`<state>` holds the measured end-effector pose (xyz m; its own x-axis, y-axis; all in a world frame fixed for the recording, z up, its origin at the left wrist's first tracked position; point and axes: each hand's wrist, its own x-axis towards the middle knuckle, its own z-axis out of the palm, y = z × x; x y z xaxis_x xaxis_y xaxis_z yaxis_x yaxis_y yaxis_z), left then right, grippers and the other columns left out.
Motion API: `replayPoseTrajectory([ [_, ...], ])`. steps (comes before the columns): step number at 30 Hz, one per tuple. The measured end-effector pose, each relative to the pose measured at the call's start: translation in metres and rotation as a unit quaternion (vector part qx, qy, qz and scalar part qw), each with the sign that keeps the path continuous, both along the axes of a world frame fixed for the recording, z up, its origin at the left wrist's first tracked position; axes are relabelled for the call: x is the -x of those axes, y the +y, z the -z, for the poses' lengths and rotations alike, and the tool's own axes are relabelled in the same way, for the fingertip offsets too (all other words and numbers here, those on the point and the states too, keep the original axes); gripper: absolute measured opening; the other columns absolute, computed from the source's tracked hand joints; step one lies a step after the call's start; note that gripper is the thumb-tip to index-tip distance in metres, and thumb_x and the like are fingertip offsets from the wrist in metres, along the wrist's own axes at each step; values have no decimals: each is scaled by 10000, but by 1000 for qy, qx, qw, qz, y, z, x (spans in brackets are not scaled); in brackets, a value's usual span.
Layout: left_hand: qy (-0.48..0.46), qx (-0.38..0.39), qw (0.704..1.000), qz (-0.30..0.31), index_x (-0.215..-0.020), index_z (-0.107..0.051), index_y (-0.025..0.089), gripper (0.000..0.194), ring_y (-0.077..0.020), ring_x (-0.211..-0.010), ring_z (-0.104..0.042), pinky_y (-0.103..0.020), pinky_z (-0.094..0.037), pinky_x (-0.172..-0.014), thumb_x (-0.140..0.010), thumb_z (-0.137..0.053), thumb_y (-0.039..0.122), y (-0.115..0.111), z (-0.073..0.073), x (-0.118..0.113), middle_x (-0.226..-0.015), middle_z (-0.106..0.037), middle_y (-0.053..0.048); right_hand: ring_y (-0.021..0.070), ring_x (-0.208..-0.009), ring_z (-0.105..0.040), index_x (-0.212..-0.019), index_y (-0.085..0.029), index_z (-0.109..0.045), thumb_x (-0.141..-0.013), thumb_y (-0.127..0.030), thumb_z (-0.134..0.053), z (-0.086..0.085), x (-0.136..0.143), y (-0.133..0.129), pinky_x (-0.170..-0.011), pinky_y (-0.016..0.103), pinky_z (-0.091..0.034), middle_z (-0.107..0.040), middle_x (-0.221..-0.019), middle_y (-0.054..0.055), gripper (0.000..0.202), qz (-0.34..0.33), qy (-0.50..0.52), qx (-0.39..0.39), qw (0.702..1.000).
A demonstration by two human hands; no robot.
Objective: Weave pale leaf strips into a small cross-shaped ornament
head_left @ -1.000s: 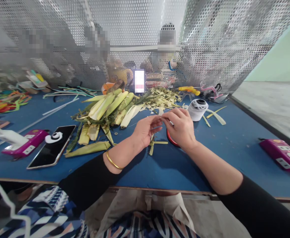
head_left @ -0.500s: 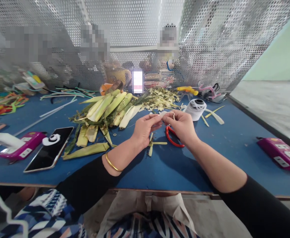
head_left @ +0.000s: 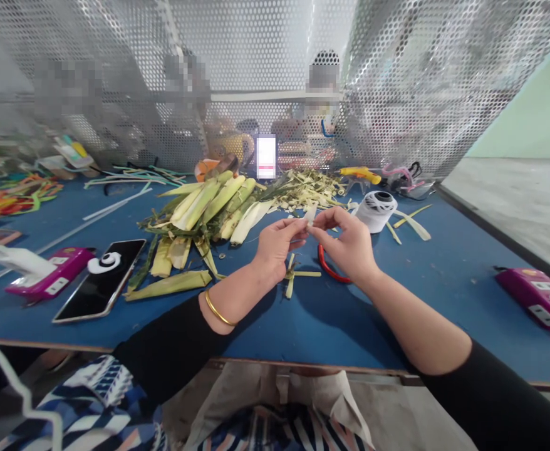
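Observation:
Over the blue table, my left hand (head_left: 277, 245) pinches a small pale strip of corn husk (head_left: 311, 215) between thumb and fingers. Close against it, my right hand (head_left: 345, 241) has its thumb and forefinger pressed together on the same strip. Below them lies a small piece of knotted green husk (head_left: 291, 274) with a strip sticking out to the right. Red-handled scissors or pliers (head_left: 324, 262) lie partly hidden under my right hand. A white spool of thread (head_left: 377, 213) stands behind that hand.
Left of my hands is a heap of corn husks (head_left: 200, 216), with husk scraps (head_left: 307, 188) behind. A phone (head_left: 101, 285) and purple power strip (head_left: 52, 275) lie left; another power strip (head_left: 540, 297) sits right. A lit phone (head_left: 266, 156) leans against the perforated screen.
My right hand's fingers have opened out and shifted their pinch on the husk strip, which now stands more upright. The left hand keeps its hold. The view has shifted slightly.

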<state>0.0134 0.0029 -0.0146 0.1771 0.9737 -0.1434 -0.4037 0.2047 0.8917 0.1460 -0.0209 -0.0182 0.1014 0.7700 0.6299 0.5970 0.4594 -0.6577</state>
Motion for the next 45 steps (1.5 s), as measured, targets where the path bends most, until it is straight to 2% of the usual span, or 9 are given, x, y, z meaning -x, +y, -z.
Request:
replayPoseTrajectory([
  [3,-4,8,1000,7,-649,-654,159,143,-94,-612,-582,-231,-478,-643,-640,-767,245,0,1,-1,-651,-645,-1,170,-698,-611,-739,-222,-600,-806,-213,-600,1,0,-1,-942,421,-399,-667,-696,-4,68,40,-120,-77,989],
  [6,-10,13,1000,7,-653,-667,157,134,-101,-618,-586,-230,-478,-626,-632,-769,240,1,2,-1,-654,-650,-10,156,-659,-610,-730,-223,-621,-824,-194,-579,2,-1,0,-990,423,-375,-671,-672,-12,107,44,-140,-98,984],
  [10,-11,3,1000,0,-680,-690,152,148,-113,-666,-607,-236,-488,-647,-605,-789,233,0,3,0,-675,-662,-19,157,-649,-593,-717,-198,-644,-801,-241,-601,2,0,1,-781,347,-467,-682,-683,10,104,27,-41,-18,999],
  [14,4,0,1000,-8,-678,-698,157,146,-113,-668,-606,-249,-488,-671,-599,-798,229,0,2,-1,-669,-658,-11,128,-590,-552,-708,-169,-656,-764,-280,-624,1,1,2,-591,265,-435,-660,-646,1,128,-17,78,65,995],
  [20,41,-18,999,-24,-673,-705,158,113,-113,-659,-602,-244,-482,-663,-630,-780,231,-2,1,-2,-668,-664,-18,117,-570,-533,-704,-164,-630,-714,-324,-677,3,-1,6,-562,260,-422,-619,-607,-15,167,-59,169,133,975],
  [25,51,-19,998,-19,-676,-700,153,114,-115,-665,-610,-240,-483,-665,-642,-776,231,-2,1,-1,-687,-672,-26,125,-616,-579,-757,-180,-586,-636,-340,-757,5,-1,9,-641,284,-488,-620,-652,-28,263,-104,254,152,949],
  [28,51,-11,999,-8,-670,-693,151,118,-107,-646,-607,-233,-483,-657,-650,-777,231,-1,1,-1,-678,-667,-23,131,-614,-594,-724,-175,-608,-664,-350,-727,5,-1,9,-637,283,-479,-630,-639,-19,221,-123,252,156,947],
  [33,49,-5,999,-2,-686,-700,145,112,-105,-644,-610,-224,-490,-646,-654,-774,222,1,2,0,-686,-671,-27,134,-564,-582,-669,-176,-612,-660,-362,-716,5,0,9,-586,275,-443,-609,-575,-27,214,-93,240,165,952],
  [45,75,-13,997,0,-711,-708,151,204,-103,-622,-607,-221,-485,-616,-581,-830,251,3,4,2,-669,-673,-20,148,-561,-575,-681,-177,-633,-625,-374,-719,2,-2,9,-568,278,-417,-612,-554,-22,223,-103,231,195,948],
])
